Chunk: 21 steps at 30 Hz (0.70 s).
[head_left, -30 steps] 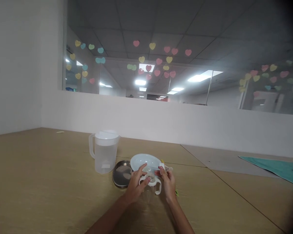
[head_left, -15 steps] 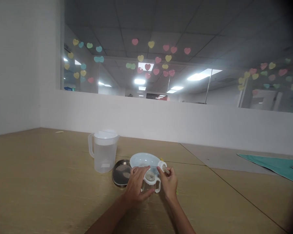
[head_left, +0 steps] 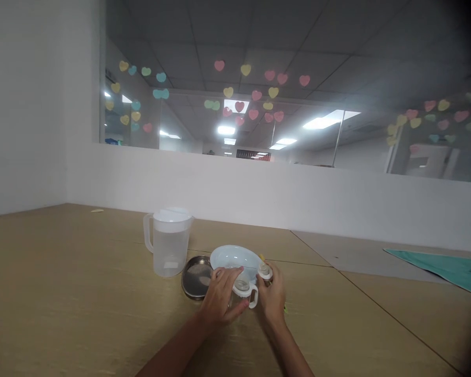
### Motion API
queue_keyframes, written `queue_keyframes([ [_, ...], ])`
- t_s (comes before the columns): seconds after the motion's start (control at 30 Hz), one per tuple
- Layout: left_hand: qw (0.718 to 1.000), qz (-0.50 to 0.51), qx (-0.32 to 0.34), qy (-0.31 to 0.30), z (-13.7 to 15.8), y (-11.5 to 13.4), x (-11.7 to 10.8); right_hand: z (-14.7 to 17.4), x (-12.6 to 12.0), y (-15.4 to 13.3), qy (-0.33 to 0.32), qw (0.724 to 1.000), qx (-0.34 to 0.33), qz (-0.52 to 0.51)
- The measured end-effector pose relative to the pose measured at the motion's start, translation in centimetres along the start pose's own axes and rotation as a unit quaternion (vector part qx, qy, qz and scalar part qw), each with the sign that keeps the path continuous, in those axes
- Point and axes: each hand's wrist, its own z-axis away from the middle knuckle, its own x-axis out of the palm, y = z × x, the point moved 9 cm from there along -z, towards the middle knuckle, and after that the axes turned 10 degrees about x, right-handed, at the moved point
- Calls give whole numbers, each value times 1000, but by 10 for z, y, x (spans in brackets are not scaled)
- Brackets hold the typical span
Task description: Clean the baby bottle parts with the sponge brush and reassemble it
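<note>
My left hand (head_left: 220,297) is closed round the side of a clear baby bottle (head_left: 242,286) with a white collar and white side handles. The bottle stands upright with its round mouth uncovered. Just to its right, my right hand (head_left: 273,299) grips a bottle nipple (head_left: 264,269) in a white ring between thumb and fingers. The nipple's pale tip points upward, and part of the ring is hidden by the fingers. A pale blue bowl (head_left: 235,254) lies right behind both hands. Beside my left hand is a round metal tray (head_left: 194,285), partly covered by the fingers.
A translucent lidded pitcher (head_left: 170,248) with liquid inside stands at the back left. A teal cloth (head_left: 447,267) lies at the right. Something small and yellow shows beside my right hand. A white wall (head_left: 180,178) with a window borders the wooden table (head_left: 82,293).
My right hand has turned the nipple and ring over, from tip pointing down and right to tip up. My left hand stays on the bottle. The view has shifted slightly.
</note>
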Motion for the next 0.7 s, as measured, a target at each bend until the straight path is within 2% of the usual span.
queue_keyframes([
  [0.17, 1000, 19, -5, -8, 0, 1, 5, -2, 6, 1, -28, 996, -31, 83],
  [0.23, 998, 18, -46, 26, 1, -8, 0, -3, 9, 5, -36, 994, -37, 94],
  [0.27, 994, 6, -89, 65, 4, -18, -7, -3, 10, 7, -39, 994, -37, 95],
  [0.33, 961, -48, -204, 182, 18, -45, -32, -4, 11, 12, -39, 995, -28, 87],
  [0.4, 892, -127, -306, 307, 44, -68, -64, -5, 10, 19, -34, 996, -3, 79],
  [0.47, 831, -200, -355, 378, 66, -83, -90, -6, 10, 27, -31, 996, 34, 80],
  [0.5, 808, -231, -376, 390, 75, -91, -99, -7, 10, 31, -31, 994, 52, 86],
  [0.57, 775, -270, -432, 374, 91, -110, -110, -7, 10, 36, -36, 992, 70, 99],
  [0.7, 772, -258, -485, 320, 109, -140, -110, -8, 15, 34, -62, 990, 30, 120],
])
